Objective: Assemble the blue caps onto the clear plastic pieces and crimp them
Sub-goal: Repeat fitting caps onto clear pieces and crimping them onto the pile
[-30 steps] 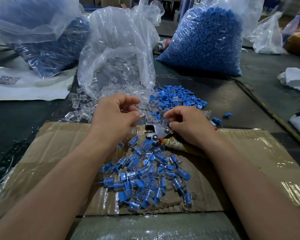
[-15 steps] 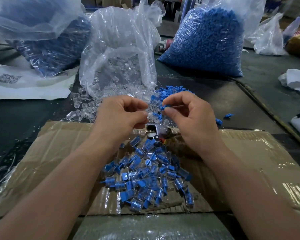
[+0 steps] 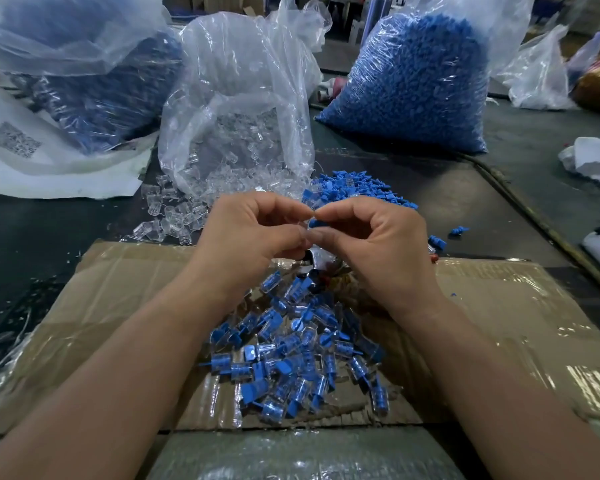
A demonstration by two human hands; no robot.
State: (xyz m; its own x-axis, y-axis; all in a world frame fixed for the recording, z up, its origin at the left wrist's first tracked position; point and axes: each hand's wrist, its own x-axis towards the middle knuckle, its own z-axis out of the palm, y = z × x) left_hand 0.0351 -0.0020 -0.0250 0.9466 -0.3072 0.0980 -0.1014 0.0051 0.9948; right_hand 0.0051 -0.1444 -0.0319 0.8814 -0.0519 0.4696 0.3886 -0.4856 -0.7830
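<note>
Hovering over the far edge of the cardboard sheet point(image 3: 125, 306), both hands are half closed, fingers curled, thumbs and forefingers meeting tip to tip. The left hand point(image 3: 257, 237) pinches one clear plastic piece point(image 3: 302, 221), of which only a glint shows; the right hand point(image 3: 371, 244) pinches one blue cap point(image 3: 315, 222) hard against it; how far the cap is seated I cannot tell.

Under the hands, at that same far edge of the cardboard sheet, lies one metal crimping tool point(image 3: 314, 263), mostly hidden. In the middle of the cardboard sheet sits one heap of assembled pieces point(image 3: 291, 358), clear bodies with blue inside; several dozen, too tangled to count.

Beyond the cardboard sheet, on the dark tabletop point(image 3: 32, 244), there is one pile of loose blue caps point(image 3: 357, 188), past counting; two stray caps point(image 3: 459, 231) lie just past the sheet's far right edge. Just past its far left edge is one spill of clear pieces point(image 3: 167, 216), running out of one open clear bag point(image 3: 236, 109). Farther back from the cardboard sheet stand two more bags: one full bag of blue caps point(image 3: 413, 81) to the right; one bag of darker blue parts point(image 3: 94, 88) to the left, resting on one white printed paper point(image 3: 32, 150).
</note>
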